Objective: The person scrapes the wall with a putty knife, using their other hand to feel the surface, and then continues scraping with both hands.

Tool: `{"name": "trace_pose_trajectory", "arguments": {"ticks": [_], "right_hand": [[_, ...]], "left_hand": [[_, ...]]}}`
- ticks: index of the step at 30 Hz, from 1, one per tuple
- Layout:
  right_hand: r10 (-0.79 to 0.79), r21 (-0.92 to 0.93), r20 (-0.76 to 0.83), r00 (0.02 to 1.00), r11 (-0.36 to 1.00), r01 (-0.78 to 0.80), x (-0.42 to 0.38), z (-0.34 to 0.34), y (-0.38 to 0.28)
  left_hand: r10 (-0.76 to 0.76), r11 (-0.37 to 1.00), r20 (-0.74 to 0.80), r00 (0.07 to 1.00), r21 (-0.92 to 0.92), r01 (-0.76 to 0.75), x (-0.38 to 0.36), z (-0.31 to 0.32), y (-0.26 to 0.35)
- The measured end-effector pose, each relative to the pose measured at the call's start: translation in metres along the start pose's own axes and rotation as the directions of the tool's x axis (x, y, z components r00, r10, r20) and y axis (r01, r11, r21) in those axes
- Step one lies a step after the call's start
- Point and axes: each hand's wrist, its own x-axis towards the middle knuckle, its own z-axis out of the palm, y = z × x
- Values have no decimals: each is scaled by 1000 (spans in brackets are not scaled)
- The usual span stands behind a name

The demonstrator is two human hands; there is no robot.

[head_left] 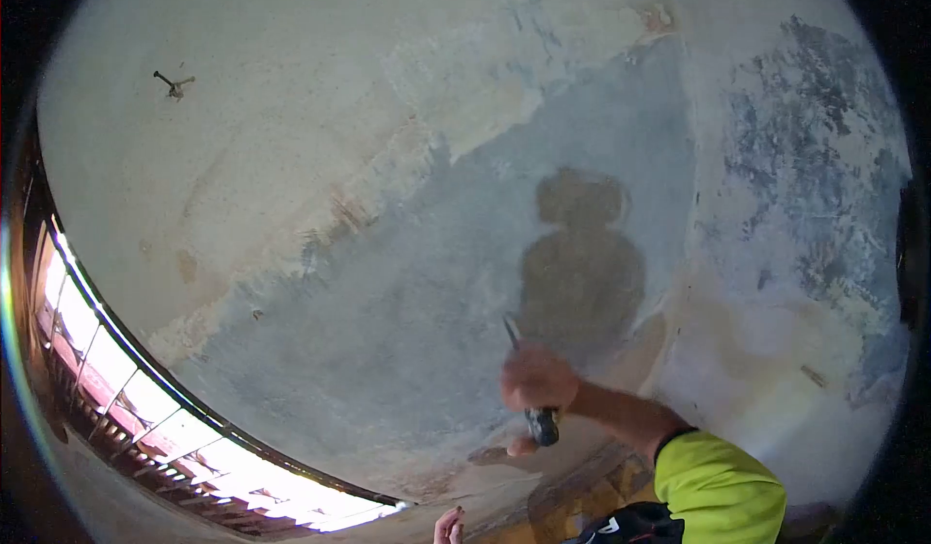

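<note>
My right hand (pixel 539 379), at the end of a bare forearm and a bright yellow-green sleeve, is closed around a dark-handled scraper (pixel 542 428). Its thin blade points up past my knuckles, seen nearly edge-on, and the rounded handle end sticks out below the fist. Behind the hand lies the blue-grey patch of the plastered wall (pixel 407 282). My left hand (pixel 449 526) shows only at the bottom edge, fingers raised and slightly apart, with nothing visible in them; the rest is out of frame.
A bright barred window opening (pixel 126 399) curves along the lower left. A metal hook or bolt (pixel 175 86) juts from the pale wall at upper left. Flaking dark paint (pixel 815 146) covers the right-hand wall. My shadow falls on the blue-grey patch above my right hand.
</note>
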Motion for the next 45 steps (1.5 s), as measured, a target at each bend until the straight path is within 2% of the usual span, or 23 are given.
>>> {"name": "trace_pose_trajectory", "arguments": {"ticks": [2,3,4,6,8,10,11,13,14,15,17,19,21,22,23,24,27,30,34,38,39,42,45], "right_hand": [[323,178,1,946,931,-318,-52,11,-32],[517,235,107,849,817,-527,-89,15,-47],[670,262,219,709,659,-705,-122,15,-63],[901,165,185,392,365,-916,-157,8,-106],[990,203,93,107,86,-975,-198,3,-145],[994,-18,62,-88,-87,-996,-227,-5,-184],[992,-103,98,-82,-72,-992,-244,-9,-206],[982,-266,176,-71,-22,-964,-273,-21,-237],[971,-309,196,-134,-68,-949,-281,-29,-246],[957,-353,214,-198,-113,-929,-283,-36,-253],[936,-372,187,-298,-214,-903,-252,-49,-255],[997,-142,-2,-72,-72,-987,-230,-61,-246],[984,391,-98,-149,-100,-915,-189,-69,-234],[988,523,-38,-151,-109,-845,-174,-78,-226],[989,642,16,-144,-120,-757,-162,-88,-219],[990,747,61,-130,-132,-652,-155,-95,-218],[966,778,109,-233,-229,-585,-152,-101,-228],[967,605,47,-250,-227,-764,-177,-91,-238],[953,643,98,-286,-280,-713,-212,-63,-228],[982,552,124,-141,-187,-813,-184,-52,-178],[988,525,153,-39,-114,-844,-179,-54,-159],[988,467,51,143,103,-878,-146,-58,-108],[918,452,-71,390,379,-808,-100,-74,-58]], "left_hand": [[-7,1000,22,1000,-24,8,-4,8,4],[-5,999,32,999,-38,6,-6,11,5],[16,999,47,999,-38,-14,-8,15,5],[137,990,78,987,30,-140,-13,16,1],[318,926,128,939,172,-337,-17,14,-2],[143,987,75,987,70,-148,-21,18,22],[44,999,51,998,16,-45,-25,19,33],[54,998,59,997,-37,-52,-32,20,38],[54,997,61,997,-60,-50,-38,20,37],[-48,991,-3,999,-129,47,-49,21,27],[-10,992,32,999,-128,14,-64,23,41],[33,982,76,997,-186,-19,-82,26,48],[99,982,28,995,-165,-93,-104,30,25],[132,980,10,991,-153,-129,-112,29,14],[-16,984,82,997,-175,30,-114,25,11],[-32,982,92,995,-183,49,-120,24,9],[-56,981,137,989,-178,81,-135,29,5],[-37,987,143,989,-149,59,-140,29,15],[50,998,9,999,-42,-49,-140,19,24],[9,998,-157,988,-55,-18,-134,23,19],[-1,998,-206,979,-62,-12,-133,27,18],[-31,997,-321,947,-72,9,-123,56,30],[-33,992,-364,931,-122,-13,-102,99,39]]}}
